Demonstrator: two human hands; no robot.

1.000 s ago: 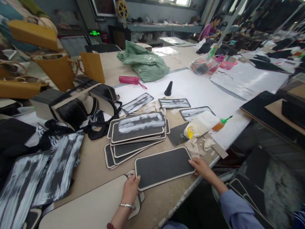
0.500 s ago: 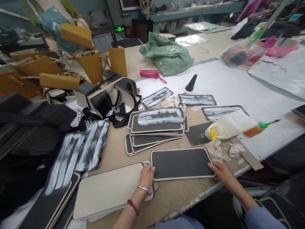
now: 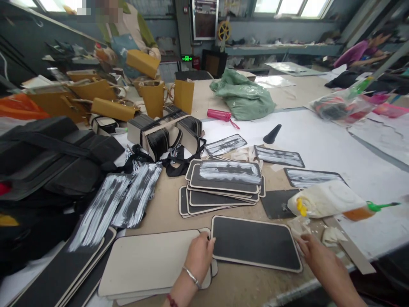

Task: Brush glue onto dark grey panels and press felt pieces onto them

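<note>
A black panel with a beige border lies low in front of me, its right end tilted toward the table's front edge. My left hand is closed on its left edge with thumb and fingers. At the opposite end, my right hand pinches the right edge. Under my left wrist is a stack of beige-faced panels. Beyond the held panel sits a pile of black panels, its top one smeared with a white coating.
White-smeared pieces lie on the left beside black bags. At right are a glue bottle with a yellow cap and scraps. Farther back stand mustard handbags, a green plastic bag and a pink cylinder. Other people work behind.
The view has tilted up and shifted left. The black panel's right end has swung toward me and it now lies lower, with both hands still at its ends.
</note>
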